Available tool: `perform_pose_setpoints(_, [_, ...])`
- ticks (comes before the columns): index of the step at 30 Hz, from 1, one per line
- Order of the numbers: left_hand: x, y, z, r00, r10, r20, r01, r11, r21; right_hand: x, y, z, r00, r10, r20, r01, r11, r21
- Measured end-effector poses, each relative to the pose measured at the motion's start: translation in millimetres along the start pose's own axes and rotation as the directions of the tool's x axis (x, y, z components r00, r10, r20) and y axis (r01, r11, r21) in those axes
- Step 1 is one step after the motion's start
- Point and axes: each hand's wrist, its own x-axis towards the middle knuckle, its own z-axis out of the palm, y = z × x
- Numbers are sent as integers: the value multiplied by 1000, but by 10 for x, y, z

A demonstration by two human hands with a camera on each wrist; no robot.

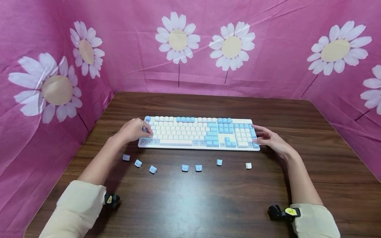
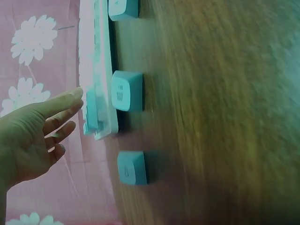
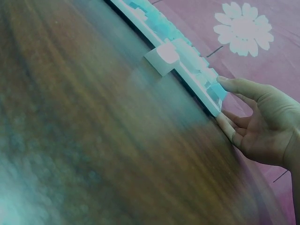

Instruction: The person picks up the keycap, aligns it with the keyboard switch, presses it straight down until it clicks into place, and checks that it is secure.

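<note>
A white and light-blue keyboard (image 1: 183, 128) lies across the table. My left hand (image 1: 134, 129) reaches over its left end, thumb and fingertips at the keys just above the bottom row. In the left wrist view the fingers of that hand (image 2: 33, 136) are loosely bent and the thumb tip meets the keyboard's edge. My right hand (image 1: 272, 140) holds the right end; in the right wrist view its thumb (image 3: 239, 86) rests on top and other fingers lie at the lower edge. Bare key slots show along the bottom row, at its left (image 1: 149, 142) and right of the spacebar.
Loose keycaps lie before the keyboard: three blue ones (image 1: 138, 163) at left, two (image 1: 185, 168) mid-table, another blue one (image 1: 219, 162) and a white one (image 1: 248, 165) at right. A pink flowered cloth (image 1: 131, 43) surrounds the dark wooden table (image 1: 190, 205).
</note>
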Motion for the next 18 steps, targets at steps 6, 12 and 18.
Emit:
perform_pose_setpoints(6, [-183, -123, -67, 999, 0, -46, -2, 999, -41, -2, -8, 6, 1000, 4, 1, -4, 1000, 6])
perform_pose_setpoints(12, [-433, -210, -120, 994, -38, -101, 28, 994, -102, 13, 19, 1, 1000, 2, -1, -2, 1000, -19])
perform_pose_setpoints(18, [-659, -290, -122, 993, -62, -102, 48, 990, -133, 23, 36, -10, 1000, 11, -5, -11, 999, -36])
